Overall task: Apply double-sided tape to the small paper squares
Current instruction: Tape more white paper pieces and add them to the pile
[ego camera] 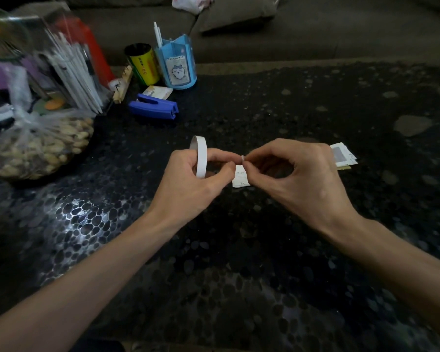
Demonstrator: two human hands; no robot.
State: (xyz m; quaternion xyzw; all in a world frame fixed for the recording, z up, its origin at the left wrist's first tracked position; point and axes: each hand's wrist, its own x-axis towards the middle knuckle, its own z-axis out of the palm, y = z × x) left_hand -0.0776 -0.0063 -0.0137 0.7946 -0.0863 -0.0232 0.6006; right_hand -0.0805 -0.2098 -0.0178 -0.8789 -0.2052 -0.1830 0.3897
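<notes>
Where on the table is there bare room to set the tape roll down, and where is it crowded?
Bare table lies between the forearms, between the stapler and the tape roll, and beyond the paper stack to the right. The far left is crowded: peanut bag, can, holder.

Beyond the fingers (219, 156): open table (290, 110) to pass | ahead-left of them: stapler (153, 107), pen holder (178, 64), nut bag (41, 148) block | just right: paper stack (343, 156) | under them: paper square (240, 179)
</notes>
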